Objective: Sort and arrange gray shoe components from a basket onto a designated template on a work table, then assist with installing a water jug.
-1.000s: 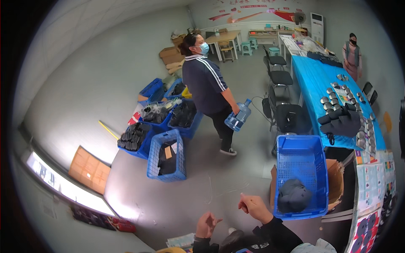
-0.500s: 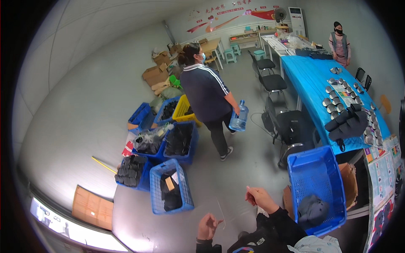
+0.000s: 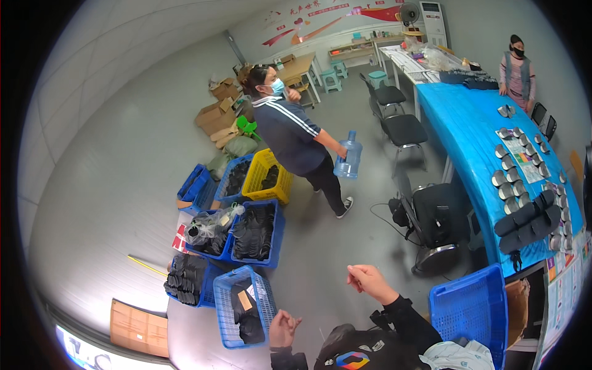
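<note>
My left hand [image 3: 283,328] is low in the middle of the view, near the front blue basket, its fingers drawn together. My right hand [image 3: 374,285] is raised further right and farther ahead, with thumb and fingertips pressed together. Whatever either hand pinches, if anything, is too small to make out. A faint thin line shows near the left hand; I cannot tell what it is. Below and between the hands is dark cloth with a coloured emblem [image 3: 353,359]. The blue basket [image 3: 271,301] beside my left hand holds black pieces and a tan card.
Several crates, including a yellow crate [image 3: 285,185], stand on the left. A person [image 3: 287,132] carries a clear water jug [image 3: 349,161]. Another stands behind the blue-covered table [image 3: 456,117], which bears rows of rounded pieces. Black chairs [image 3: 407,129] and a large blue crate [image 3: 468,302] are at right.
The view has shifted, and both hands appear further left. The person with the jug has turned and raised a hand. Less of the large blue crate shows, and its grey contents are out of sight.
</note>
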Demonstrator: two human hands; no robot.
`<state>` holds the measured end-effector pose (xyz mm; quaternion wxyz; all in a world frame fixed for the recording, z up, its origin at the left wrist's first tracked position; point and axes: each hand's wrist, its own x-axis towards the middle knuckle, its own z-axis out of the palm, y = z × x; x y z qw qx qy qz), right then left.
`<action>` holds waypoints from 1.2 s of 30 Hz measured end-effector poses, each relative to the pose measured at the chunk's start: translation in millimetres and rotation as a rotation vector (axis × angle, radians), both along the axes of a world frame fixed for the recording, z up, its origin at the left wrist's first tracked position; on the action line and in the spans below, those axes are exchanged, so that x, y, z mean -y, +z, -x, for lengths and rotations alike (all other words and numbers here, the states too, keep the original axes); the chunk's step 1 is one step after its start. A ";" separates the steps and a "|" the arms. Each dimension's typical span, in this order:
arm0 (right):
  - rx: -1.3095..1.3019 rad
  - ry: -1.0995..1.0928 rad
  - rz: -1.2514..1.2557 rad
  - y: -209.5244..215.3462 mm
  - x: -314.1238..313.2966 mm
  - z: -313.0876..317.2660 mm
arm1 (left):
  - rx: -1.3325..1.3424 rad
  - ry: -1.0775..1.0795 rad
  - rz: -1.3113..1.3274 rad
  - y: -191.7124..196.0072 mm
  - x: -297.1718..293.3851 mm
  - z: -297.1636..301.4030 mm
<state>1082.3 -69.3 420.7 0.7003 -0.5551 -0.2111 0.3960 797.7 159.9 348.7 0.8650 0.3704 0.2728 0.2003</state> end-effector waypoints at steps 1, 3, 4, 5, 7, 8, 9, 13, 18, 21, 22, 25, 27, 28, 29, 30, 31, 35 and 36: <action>-0.011 -0.020 0.009 -3.6 -11.1 -17.2 | -0.012 -0.035 -0.005 -1.4 -14.4 -26.6; -0.032 -0.046 0.007 -7.3 -35.7 -55.3 | -0.025 -0.107 -0.012 0.4 -43.1 -80.4; -0.047 -0.074 0.003 -9.4 -48.7 -75.4 | -0.026 -0.109 -0.011 -1.8 -60.0 -105.6; -0.044 -0.097 -0.001 -12.5 -62.3 -94.6 | -0.013 -0.136 -0.005 -6.9 -79.7 -130.5; -0.009 -0.107 0.013 -6.0 -92.2 -133.3 | 0.002 -0.178 -0.015 -15.4 -120.9 -178.8; 0.025 -0.115 0.028 -2.2 -109.6 -153.3 | 0.000 -0.176 -0.014 -19.1 -141.9 -203.2; 0.051 -0.139 0.026 -0.4 -126.2 -172.7 | 0.008 -0.206 -0.012 -21.6 -162.0 -228.3; 0.066 -0.201 0.046 16.5 -187.5 -249.6 | 0.036 -0.287 -0.033 -4.2 -238.3 -334.3; 0.128 -0.220 0.014 45.3 -256.5 -331.3 | 0.034 -0.352 -0.112 17.7 -324.6 -441.8; 0.107 -0.190 -0.031 50.9 -287.4 -382.1 | 0.034 -0.351 -0.106 20.2 -360.0 -488.8; 0.102 -0.188 -0.032 48.2 -297.8 -401.2 | 0.040 -0.353 -0.101 18.6 -369.0 -504.4; 0.096 -0.179 -0.034 38.0 -327.8 -460.6 | 0.008 -0.286 -0.065 12.3 -388.0 -551.8; 0.077 -0.149 0.005 38.3 -345.2 -504.1 | 0.002 -0.269 -0.051 11.5 -398.4 -585.1; 0.075 -0.139 0.004 35.5 -351.5 -526.5 | 0.002 -0.260 -0.036 11.1 -401.6 -602.6; 0.072 -0.132 -0.007 31.3 -358.5 -549.0 | 0.001 -0.249 -0.037 9.0 -404.7 -620.8; 0.067 -0.122 -0.018 30.0 -365.1 -570.0 | 0.007 -0.235 -0.047 8.8 -408.3 -638.3; 0.066 -0.107 -0.019 29.8 -368.8 -589.1 | 0.013 -0.221 -0.057 9.1 -410.9 -654.9; 0.040 -0.079 -0.046 29.5 -384.4 -663.4 | 0.022 -0.209 -0.051 14.0 -419.9 -719.4; 0.028 -0.070 -0.048 30.1 -389.4 -680.5 | 0.021 -0.203 -0.058 13.6 -424.2 -736.0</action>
